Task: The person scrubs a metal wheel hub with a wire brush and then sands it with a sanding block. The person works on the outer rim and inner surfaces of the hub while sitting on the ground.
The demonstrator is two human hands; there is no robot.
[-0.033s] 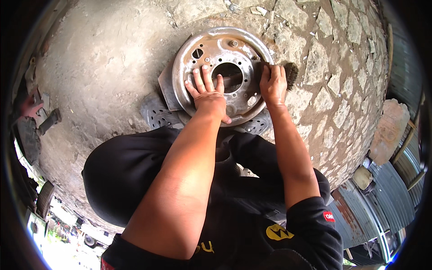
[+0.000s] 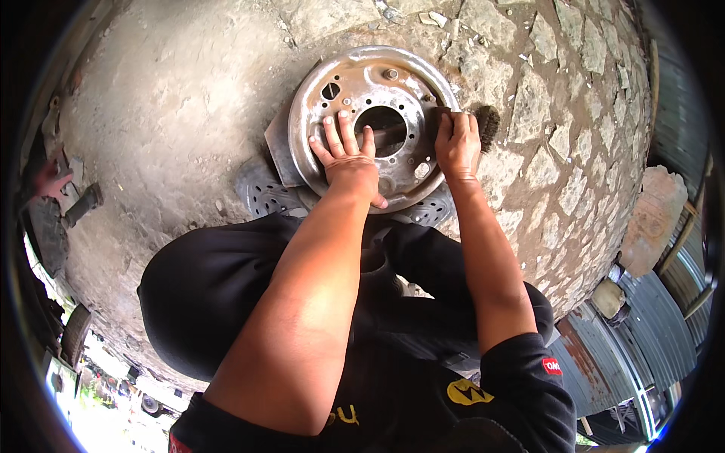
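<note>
All five fingers splayed, your left hand (image 2: 350,166) lies on the near-left face of the round metal plate (image 2: 393,178), down on the stony ground (image 2: 174,128) by your shoes (image 2: 264,190); your right hand (image 2: 458,147) is closed around a bristled brush (image 2: 488,127), right there at the plate's right rim.

A hand could pass over the floor (image 2: 181,113) left of the metal plate (image 2: 394,172), or in from its far edge, where a raised bolt (image 2: 390,74) stands up. The left hand (image 2: 350,163) covers the plate's near left part; the right hand (image 2: 458,148) and brush (image 2: 488,128) block the right. Legs (image 2: 204,294) close the near side.
</note>
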